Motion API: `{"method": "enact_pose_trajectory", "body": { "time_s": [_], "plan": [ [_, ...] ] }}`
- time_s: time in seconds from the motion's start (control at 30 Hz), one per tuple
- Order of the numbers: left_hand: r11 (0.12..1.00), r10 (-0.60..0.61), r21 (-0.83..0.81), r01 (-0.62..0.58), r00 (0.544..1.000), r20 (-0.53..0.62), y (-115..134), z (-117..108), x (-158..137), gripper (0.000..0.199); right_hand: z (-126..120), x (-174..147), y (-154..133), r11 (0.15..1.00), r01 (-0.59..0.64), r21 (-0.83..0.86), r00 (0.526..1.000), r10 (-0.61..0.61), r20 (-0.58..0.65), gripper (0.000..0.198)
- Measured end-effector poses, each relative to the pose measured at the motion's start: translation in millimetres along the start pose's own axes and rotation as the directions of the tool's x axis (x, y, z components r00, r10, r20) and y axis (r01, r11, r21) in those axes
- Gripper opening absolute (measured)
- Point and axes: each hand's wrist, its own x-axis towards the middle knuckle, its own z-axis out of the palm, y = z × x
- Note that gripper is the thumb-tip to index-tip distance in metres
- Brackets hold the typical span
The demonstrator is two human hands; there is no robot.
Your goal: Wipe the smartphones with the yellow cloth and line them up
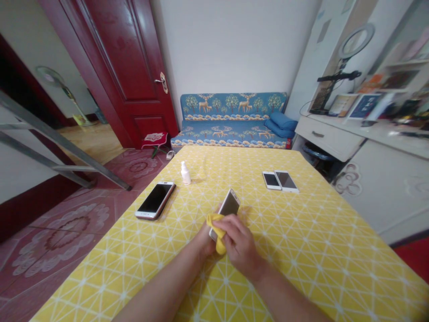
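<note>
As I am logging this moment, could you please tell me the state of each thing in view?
Held phone: tilted, screen dark
Left hand: gripping the phone, partly hidden
Right hand: fingers closed on cloth
Yellow cloth: bunched, against the phone's lower end
Left phone: lying, dark screen up
Smaller right phone: lying, screen dark
Larger right phone: lying, screen dark
White bottle: upright
Red door: open

A blue deer-patterned sofa (231, 126) stands between a red door (122, 58) and a white cabinet (337, 142) bearing a ring light (371, 36).
</note>
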Motion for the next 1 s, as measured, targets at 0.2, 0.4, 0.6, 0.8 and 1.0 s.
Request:
{"method": "enact_pose_trajectory", "body": {
  "time_s": [0.2,0.4,0.6,0.8,1.0],
  "plan": [
    [0.992,-0.107,-0.058,0.108,0.994,0.018,3.3,-2.1,-7.4,0.031,2.7,3.1,-6.8,0.971,0.153,-0.185,0.984,-0.132,0.119,0.026],
    [0.981,-0.170,-0.056,0.186,0.962,0.213,6.8,4.0,0.5,0.041,-21.4,11.3,22.4,0.965,-0.060,-0.255,0.988,0.021,-0.154,0.036],
    [0.985,-0.155,-0.001,0.174,0.879,0.451,4.9,-2.1,-1.8,0.041,-40.2,12.5,39.6,0.940,-0.225,-0.255,0.930,0.129,-0.344,0.045],
    [0.964,-0.134,-0.174,0.201,0.932,0.336,6.5,3.6,-1.1,0.027,-34.6,7.1,44.1,0.927,-0.270,-0.261,0.924,0.173,-0.342,0.041],
    [0.947,-0.178,-0.237,0.219,0.967,0.180,13.2,2.3,3.8,0.034,7.2,-0.1,12.9,0.962,-0.128,-0.240,0.990,0.110,-0.090,0.037]
  ]
}}
